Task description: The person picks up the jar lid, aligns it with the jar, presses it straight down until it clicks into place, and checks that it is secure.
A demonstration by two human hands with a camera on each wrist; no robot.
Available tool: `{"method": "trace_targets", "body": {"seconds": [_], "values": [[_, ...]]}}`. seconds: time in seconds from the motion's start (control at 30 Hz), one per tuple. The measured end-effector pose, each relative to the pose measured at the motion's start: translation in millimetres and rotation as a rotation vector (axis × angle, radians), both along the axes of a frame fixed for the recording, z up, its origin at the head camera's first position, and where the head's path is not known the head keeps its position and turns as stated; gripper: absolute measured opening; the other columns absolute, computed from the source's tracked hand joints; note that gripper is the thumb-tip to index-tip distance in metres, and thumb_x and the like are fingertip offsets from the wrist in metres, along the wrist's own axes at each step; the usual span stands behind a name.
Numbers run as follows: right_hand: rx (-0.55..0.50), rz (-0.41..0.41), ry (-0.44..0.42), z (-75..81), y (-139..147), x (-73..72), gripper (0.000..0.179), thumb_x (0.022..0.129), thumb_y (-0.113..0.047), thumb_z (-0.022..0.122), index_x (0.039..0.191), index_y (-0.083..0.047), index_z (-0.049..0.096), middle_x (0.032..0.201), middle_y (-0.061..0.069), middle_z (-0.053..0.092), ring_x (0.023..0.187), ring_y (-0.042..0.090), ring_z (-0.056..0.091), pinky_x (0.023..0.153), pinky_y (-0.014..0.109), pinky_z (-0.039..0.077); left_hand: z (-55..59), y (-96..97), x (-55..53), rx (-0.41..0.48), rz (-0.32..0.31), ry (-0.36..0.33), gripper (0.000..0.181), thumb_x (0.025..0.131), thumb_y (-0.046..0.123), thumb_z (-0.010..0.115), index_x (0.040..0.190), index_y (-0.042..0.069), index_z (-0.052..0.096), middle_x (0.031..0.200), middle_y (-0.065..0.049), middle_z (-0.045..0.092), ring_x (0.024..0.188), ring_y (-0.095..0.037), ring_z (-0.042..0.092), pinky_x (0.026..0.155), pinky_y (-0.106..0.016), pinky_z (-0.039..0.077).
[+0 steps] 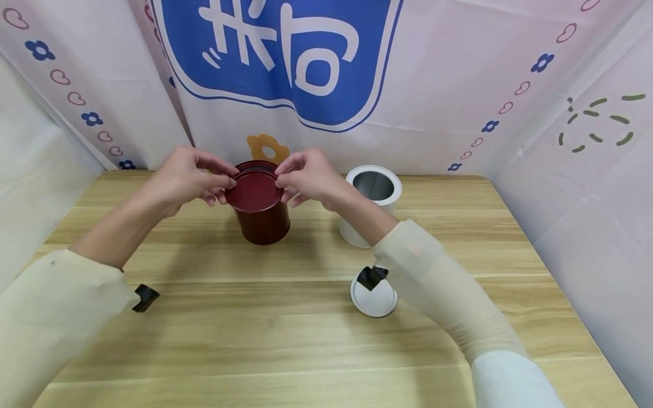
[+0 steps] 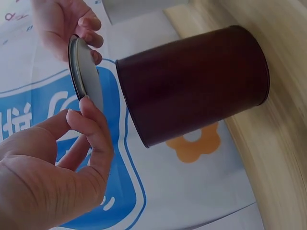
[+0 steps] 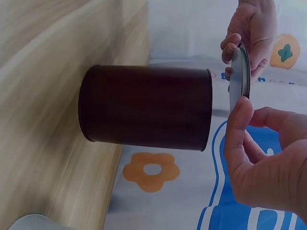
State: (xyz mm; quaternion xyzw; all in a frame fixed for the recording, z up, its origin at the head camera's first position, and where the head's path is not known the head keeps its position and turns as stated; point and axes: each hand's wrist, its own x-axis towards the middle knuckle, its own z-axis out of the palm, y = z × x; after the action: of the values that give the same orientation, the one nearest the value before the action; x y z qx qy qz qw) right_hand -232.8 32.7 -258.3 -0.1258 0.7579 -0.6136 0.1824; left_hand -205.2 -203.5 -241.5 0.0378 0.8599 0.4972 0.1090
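Note:
A dark red round lid (image 1: 255, 192) is held level just above a dark red cylindrical canister (image 1: 265, 224), which stands upright on the table. Both wrist views show a gap between the lid and the canister's rim, and the lid's underside is silvery. My left hand (image 1: 196, 175) pinches the lid's left edge between thumb and fingers. Opposite it, my right hand (image 1: 311, 178) pinches the right edge the same way. The canister (image 2: 192, 86) itself is touched by neither hand.
To the right stands a white canister (image 1: 352, 231) without a lid, its grey inside showing, partly behind the right forearm. A round white lid (image 1: 374, 300) lies on the wooden table (image 1: 255, 340) nearer the front. Behind hangs a printed curtain (image 1: 428, 85).

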Motion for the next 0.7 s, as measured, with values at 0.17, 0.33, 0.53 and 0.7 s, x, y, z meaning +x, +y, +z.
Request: {"method": "trace_targets", "body": {"seconds": [0.17,0.33,0.53,0.7], "values": [[0.010,-0.011,0.007,2.6,-3,-7.7,0.008,0.096,0.004,0.067,0.103,0.005,0.071,0.092,0.015,0.071,0.063,0.022,0.069,0.055,0.028,0.060,1.4,-1.3,-8.6,-0.016,0.018,-0.011,0.037,0.100,0.002,0.065,0.134,-0.013,0.060,0.090,-0.004,0.072,0.065,-0.014,0.069,0.059,-0.025,0.060],[0.020,-0.024,0.011,3.8,-7,-15.8,0.008,0.096,0.003,0.068,0.103,0.005,0.072,0.093,0.016,0.071,0.060,0.021,0.068,0.054,0.026,0.059,2.2,-3.7,-16.7,-0.020,0.033,-0.015,0.038,0.100,0.002,0.065,0.135,-0.013,0.059,0.088,-0.004,0.072,0.063,-0.014,0.069,0.059,-0.024,0.059],[0.061,-0.055,0.012,4.3,-12,-25.6,0.009,0.096,0.001,0.069,0.103,0.004,0.073,0.094,0.016,0.071,0.061,0.022,0.069,0.053,0.026,0.058,1.8,-5.8,-26.4,-0.027,0.042,0.000,0.038,0.099,0.002,0.066,0.134,-0.013,0.060,0.086,-0.004,0.072,0.061,-0.015,0.069,0.058,-0.025,0.059],[0.111,-0.070,0.032,3.5,-16,-31.7,0.009,0.095,0.001,0.068,0.103,0.002,0.072,0.089,0.015,0.071,0.059,0.021,0.068,0.052,0.025,0.057,-1.2,-5.1,-33.0,-0.051,0.045,0.029,0.035,0.098,0.002,0.067,0.129,-0.012,0.063,0.083,-0.004,0.072,0.059,-0.015,0.069,0.055,-0.025,0.059]]}}
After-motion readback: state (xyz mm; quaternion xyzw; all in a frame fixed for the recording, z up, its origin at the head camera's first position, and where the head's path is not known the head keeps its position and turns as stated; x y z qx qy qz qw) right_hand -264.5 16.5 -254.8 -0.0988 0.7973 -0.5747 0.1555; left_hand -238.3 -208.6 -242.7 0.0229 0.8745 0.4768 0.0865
